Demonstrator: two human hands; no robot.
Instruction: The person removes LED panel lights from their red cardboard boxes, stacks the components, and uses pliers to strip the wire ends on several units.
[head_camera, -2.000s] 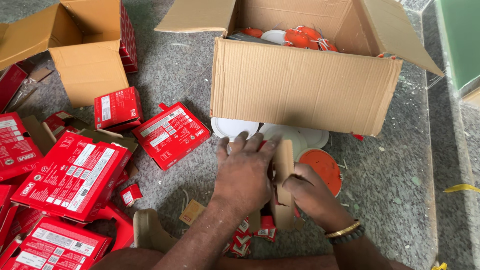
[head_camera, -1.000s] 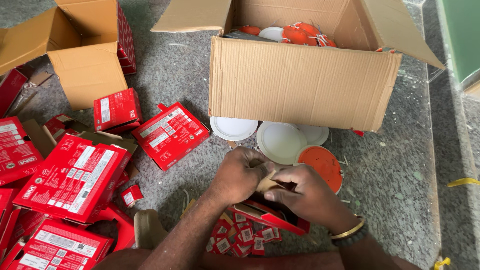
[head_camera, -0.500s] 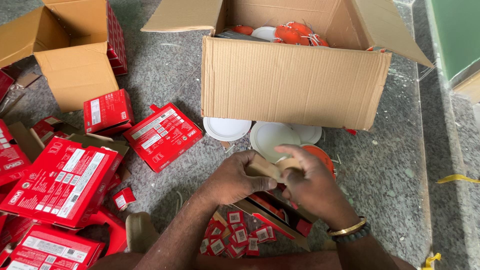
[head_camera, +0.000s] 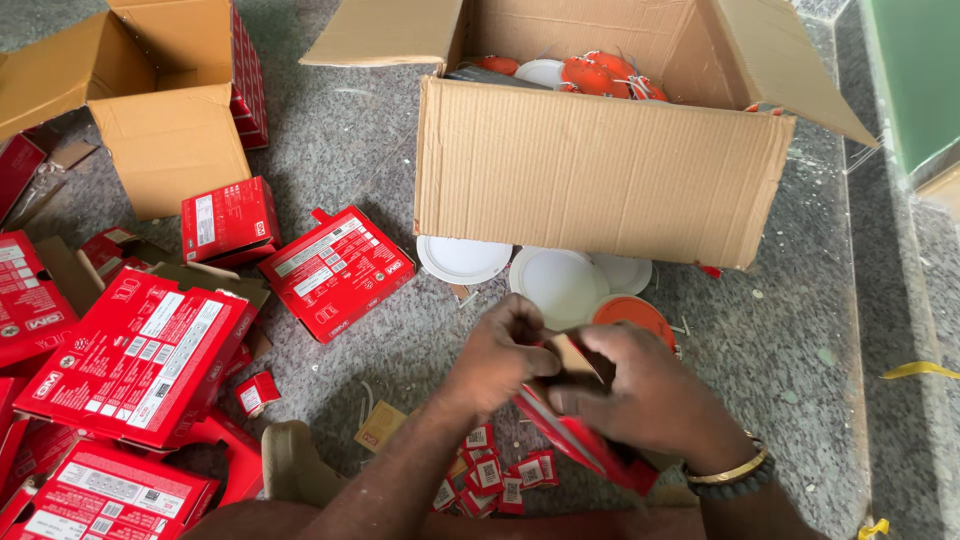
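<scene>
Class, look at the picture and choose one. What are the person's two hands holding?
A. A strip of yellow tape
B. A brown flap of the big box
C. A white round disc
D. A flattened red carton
D: the left hand and right hand both grip a flattened red carton, above the small red tags on the floor.

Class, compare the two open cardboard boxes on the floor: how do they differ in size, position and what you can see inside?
The big cardboard box behind the hands is larger than the smaller cardboard box at upper left. The big cardboard box holds round orange and white discs; the smaller cardboard box shows red cartons at its far side. Both are plain brown with flaps open.
</scene>
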